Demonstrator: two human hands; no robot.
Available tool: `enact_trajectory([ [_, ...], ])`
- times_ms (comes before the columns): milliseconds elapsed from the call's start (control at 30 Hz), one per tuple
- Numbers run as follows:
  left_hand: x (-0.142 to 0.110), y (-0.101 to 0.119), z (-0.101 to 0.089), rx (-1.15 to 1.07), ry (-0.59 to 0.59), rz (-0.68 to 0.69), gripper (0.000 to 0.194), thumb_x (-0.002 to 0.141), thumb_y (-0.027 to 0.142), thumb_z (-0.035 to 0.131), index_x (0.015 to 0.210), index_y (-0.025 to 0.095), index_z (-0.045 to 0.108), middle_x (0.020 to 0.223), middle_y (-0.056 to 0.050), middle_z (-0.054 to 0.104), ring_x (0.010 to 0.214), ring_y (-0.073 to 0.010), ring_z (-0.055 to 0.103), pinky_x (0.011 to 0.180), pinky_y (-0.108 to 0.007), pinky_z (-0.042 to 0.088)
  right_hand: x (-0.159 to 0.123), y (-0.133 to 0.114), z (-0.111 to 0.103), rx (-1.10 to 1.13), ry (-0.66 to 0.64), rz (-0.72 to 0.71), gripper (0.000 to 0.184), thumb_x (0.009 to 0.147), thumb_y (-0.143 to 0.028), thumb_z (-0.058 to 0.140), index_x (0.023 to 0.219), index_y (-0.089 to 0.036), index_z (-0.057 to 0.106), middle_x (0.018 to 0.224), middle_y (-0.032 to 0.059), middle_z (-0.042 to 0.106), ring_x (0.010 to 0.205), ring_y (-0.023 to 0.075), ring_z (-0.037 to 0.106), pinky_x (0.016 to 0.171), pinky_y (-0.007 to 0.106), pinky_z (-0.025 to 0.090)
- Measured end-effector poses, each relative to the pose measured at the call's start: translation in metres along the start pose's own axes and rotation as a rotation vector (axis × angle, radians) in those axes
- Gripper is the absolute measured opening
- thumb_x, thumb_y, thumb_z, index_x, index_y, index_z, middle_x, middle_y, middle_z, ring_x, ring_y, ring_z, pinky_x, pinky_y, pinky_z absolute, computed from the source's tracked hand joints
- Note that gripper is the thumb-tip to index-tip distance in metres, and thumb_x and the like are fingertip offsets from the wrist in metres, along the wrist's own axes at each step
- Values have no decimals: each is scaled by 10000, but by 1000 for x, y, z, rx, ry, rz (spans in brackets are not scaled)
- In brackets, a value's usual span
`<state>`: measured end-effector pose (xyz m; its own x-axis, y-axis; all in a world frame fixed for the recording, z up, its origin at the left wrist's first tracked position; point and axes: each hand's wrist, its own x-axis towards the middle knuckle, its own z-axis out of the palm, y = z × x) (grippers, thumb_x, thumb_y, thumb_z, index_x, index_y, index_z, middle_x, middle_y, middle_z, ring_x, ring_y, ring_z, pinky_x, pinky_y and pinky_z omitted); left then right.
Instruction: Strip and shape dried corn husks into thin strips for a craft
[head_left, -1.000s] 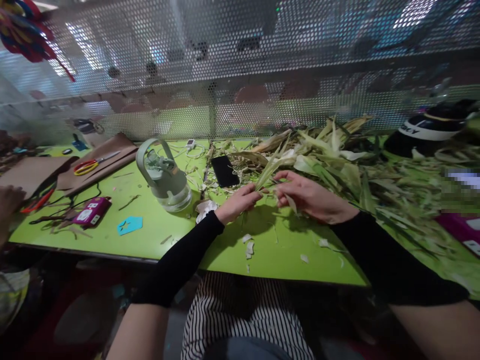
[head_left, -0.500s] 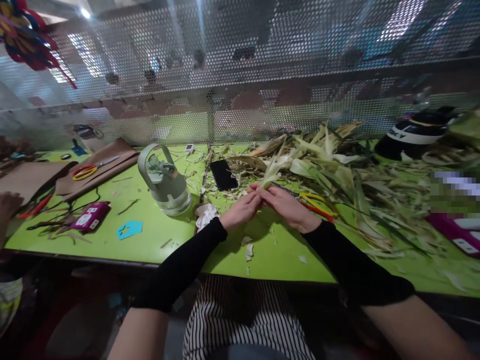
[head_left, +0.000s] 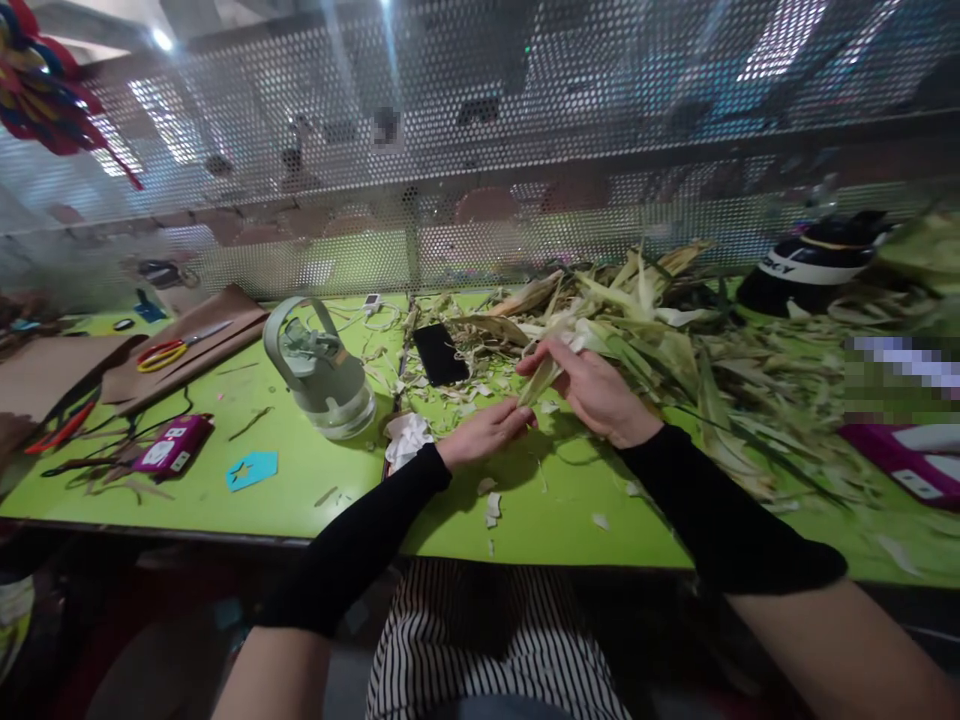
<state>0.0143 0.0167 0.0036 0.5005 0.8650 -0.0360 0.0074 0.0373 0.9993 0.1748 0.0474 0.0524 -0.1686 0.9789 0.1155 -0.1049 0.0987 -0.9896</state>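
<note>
A pale green corn husk strip [head_left: 538, 384] stretches between my two hands above the green table. My left hand [head_left: 486, 434] pinches its lower end between thumb and fingers. My right hand [head_left: 598, 392] is higher and to the right, its bent fingers around the upper part of the strip, partly hiding it. Just behind my right hand spreads a heap of corn husks [head_left: 651, 330], dry and green mixed. A black phone [head_left: 441, 354] lies beyond my left hand among small scraps, and a crumpled white tissue [head_left: 407, 438] is beside my left wrist.
A pale green water bottle [head_left: 330, 390] stands left of my hands. Farther left are yellow-and-red-handled scissors [head_left: 163, 354] on brown paper, a purple box [head_left: 176, 446] and a blue paper piece [head_left: 252, 470]. A black bag-like thing [head_left: 806, 265] sits at right. A perforated screen [head_left: 450, 130] closes the back.
My hands have moved apart, the right one up and rightward, with the husk now slanting between them. The yellow and red handles beside my right hand no longer show. The view shifted slightly.
</note>
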Motion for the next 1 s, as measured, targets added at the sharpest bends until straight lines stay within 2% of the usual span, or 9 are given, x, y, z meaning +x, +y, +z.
enact_trajectory([
  [133,1,3,2,-212,-83,-29,403,879,561,644,907,169,555,735,18,527,592,-72,454,568,-221,383,-10,6,13,-52,-134,158,452,770,-669,725,777,-225,637,760,28,736,562,147,587,508,283,468],
  [267,-1,9,-1,-363,-86,-22,490,880,668,568,847,185,490,641,76,363,467,-30,185,424,-161,150,-11,6,21,-8,-173,177,454,808,-651,705,787,-202,645,695,2,691,505,92,474,490,237,415],
  [367,-2,12,-1,-436,-79,-7,440,904,612,570,853,182,490,619,91,298,458,-31,148,409,-137,138,-6,5,24,58,-174,189,439,847,-633,676,774,-205,614,666,-24,650,460,70,352,485,230,407],
  [500,1,17,-1,-632,147,106,299,965,441,557,842,184,465,618,82,331,463,-34,248,431,-116,228,-12,13,31,41,-194,219,391,853,-618,671,868,-229,631,818,5,675,675,138,577,650,282,515],
  [600,4,21,-4,-751,341,201,236,1002,356,513,846,185,468,634,70,369,484,-40,311,451,-118,274,-26,27,38,-116,-295,284,427,817,-629,695,808,-207,630,798,26,685,726,166,611,710,321,500],
  [700,4,26,-9,-853,388,202,262,1023,356,468,829,181,476,638,62,372,485,-44,313,454,-131,290,-37,35,42,-252,-355,266,427,794,-595,722,696,-197,602,694,23,663,679,171,593,716,337,462],
  [833,5,34,-16,-979,440,158,307,1034,340,447,785,164,481,608,74,300,459,-38,250,434,-137,244,-42,34,43,-466,-448,146,425,856,-599,641,704,-205,594,678,5,634,653,161,567,690,327,430],
  [900,5,36,-17,-995,475,167,321,1046,311,414,768,161,468,600,78,284,450,-33,229,434,-137,232,-44,34,42,-486,-456,126,444,868,-616,620,705,-204,593,668,-3,611,636,150,545,671,316,418],
  [1000,4,35,-15,-904,519,167,318,1049,341,405,786,171,459,608,69,351,467,-34,333,458,-142,294,-46,38,40,-423,-391,176,484,878,-651,587,688,-206,568,631,-15,578,584,127,499,618,297,393],
])
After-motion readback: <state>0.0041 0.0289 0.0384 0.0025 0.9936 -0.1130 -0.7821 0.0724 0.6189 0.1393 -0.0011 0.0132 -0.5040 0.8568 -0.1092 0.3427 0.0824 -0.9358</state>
